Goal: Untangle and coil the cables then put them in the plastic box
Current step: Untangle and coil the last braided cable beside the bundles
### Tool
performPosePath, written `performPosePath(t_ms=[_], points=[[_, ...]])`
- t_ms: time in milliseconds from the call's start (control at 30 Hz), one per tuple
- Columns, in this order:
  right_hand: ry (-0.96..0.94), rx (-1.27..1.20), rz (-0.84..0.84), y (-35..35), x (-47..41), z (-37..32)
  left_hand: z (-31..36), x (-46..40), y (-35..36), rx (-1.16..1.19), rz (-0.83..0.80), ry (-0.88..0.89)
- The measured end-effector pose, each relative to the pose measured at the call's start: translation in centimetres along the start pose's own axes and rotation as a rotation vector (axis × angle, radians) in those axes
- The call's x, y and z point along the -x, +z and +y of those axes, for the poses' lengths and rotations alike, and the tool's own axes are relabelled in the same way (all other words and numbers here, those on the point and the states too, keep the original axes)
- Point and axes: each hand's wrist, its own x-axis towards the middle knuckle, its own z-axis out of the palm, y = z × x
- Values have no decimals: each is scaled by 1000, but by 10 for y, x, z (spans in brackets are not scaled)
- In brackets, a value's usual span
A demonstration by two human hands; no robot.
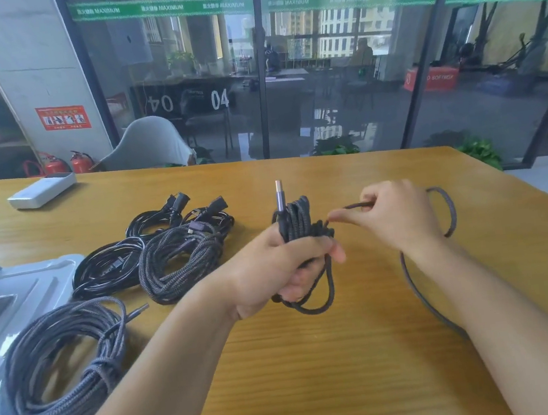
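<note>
At nine o'clock on the yellow wooden table lies the pale grey plastic box lid or tray, with nothing coiled inside it that I can see. Overlapping its near edge, at about eight o'clock, sits a finished grey braided cable coil, tied round itself with its plug sticking out. Toward ten and eleven o'clock rest a glossy black cable bundle, a second dark braided coil and further black power leads, loosely gathered and touching one another; whether they are fully tidy I cannot tell. A white rectangular power bank lies farther back at ten o'clock.

At centre, the left hand grips a half-wound dark braided USB cable, plug pointing up. Just beside it at one o'clock, the right hand pinches the free strand, feeding a wrap round the bundle. The loose tail trails off toward four o'clock.

By my reckoning this coil is nearly wound; boxing everything remains.
</note>
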Motion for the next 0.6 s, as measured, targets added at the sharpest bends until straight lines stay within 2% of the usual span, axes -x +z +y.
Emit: performPosePath(t_ms=[67,133,267,367,500,600], points=[[-3,-69,127,-6,5,-20,-7,-5,4,-79,14,-50],[-9,-285,146,-4,11,-34,-14,-10,9,-123,34,-92],[-56,-723,-13,-7,28,-54,-22,-17,17,-101,144,-97],[-117,-981,-200,-15,37,-58,-18,-16,11,59,238,-54],[-210,-933,-308,-15,48,-66,-10,-10,8,283,274,96],[-204,-967,-349,-14,51,-72,-10,-9,6,325,308,170]])
